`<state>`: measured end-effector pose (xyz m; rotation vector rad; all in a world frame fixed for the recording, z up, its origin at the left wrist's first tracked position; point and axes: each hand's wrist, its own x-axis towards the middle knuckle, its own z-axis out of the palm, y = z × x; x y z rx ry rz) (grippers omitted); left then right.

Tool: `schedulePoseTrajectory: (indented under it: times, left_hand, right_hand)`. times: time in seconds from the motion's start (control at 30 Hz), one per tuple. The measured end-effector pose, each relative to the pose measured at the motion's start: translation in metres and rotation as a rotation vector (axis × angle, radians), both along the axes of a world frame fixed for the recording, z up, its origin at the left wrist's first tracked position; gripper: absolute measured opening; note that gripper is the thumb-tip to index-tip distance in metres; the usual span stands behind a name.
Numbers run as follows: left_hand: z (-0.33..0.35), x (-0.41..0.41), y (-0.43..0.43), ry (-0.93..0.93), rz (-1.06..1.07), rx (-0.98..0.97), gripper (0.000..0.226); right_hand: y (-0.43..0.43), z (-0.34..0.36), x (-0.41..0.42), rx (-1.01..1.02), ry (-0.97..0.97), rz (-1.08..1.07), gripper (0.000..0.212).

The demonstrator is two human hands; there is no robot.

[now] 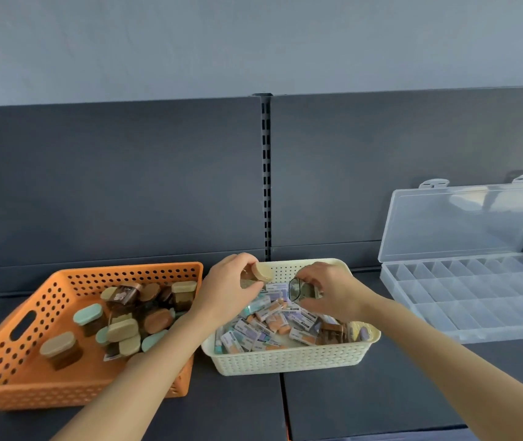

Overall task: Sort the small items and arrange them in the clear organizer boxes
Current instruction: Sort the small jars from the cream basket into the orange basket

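Forearms point(145, 377) stretch over the cream basket point(285, 361), left hand point(228, 288) pinching a beige cap point(261, 271), right hand point(330, 291) gripping a clear case point(298, 289), held there, I'd say, so spills land inside.

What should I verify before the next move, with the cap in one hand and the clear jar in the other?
1. Grip of the left hand on the beige cap: ok, pinched in the fingers.
2. Grip of the right hand on the clear jar: ok, held over the cream basket.
3. Jar emptied: cannot tell, too blurred.
4. Organizer box open: ok, its lid is tilted back.
5. Compartments free: ok, none shows anything inside.
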<state>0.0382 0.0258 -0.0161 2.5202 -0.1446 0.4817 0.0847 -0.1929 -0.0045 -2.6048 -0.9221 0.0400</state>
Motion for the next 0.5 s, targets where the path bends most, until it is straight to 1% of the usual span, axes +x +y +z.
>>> schedulePoseTrajectory:
  times: [0.07, 0.23, 0.33, 0.5]
  left_hand:
    - [0.003, -0.006, 0.013, -0.02, 0.024, 0.005, 0.026]
    - [0.006, -0.027, 0.055, -0.029, 0.111, -0.011, 0.024]
    - [0.006, -0.042, 0.079, -0.04, 0.199, -0.019, 0.023]
    - [0.006, -0.064, 0.115, 0.002, 0.313, -0.038, 0.025]
  right_hand:
    - [0.013, 0.007, -0.002, 0.035, -0.025, 0.011, 0.041]
    - [0.059, 0.017, -0.014, 0.132, 0.037, 0.122, 0.052]
    - [0.09, 0.019, -0.02, 0.148, 0.021, 0.169, 0.049]
    - [0.143, 0.018, -0.035, 0.206, 0.016, 0.237, 0.045]
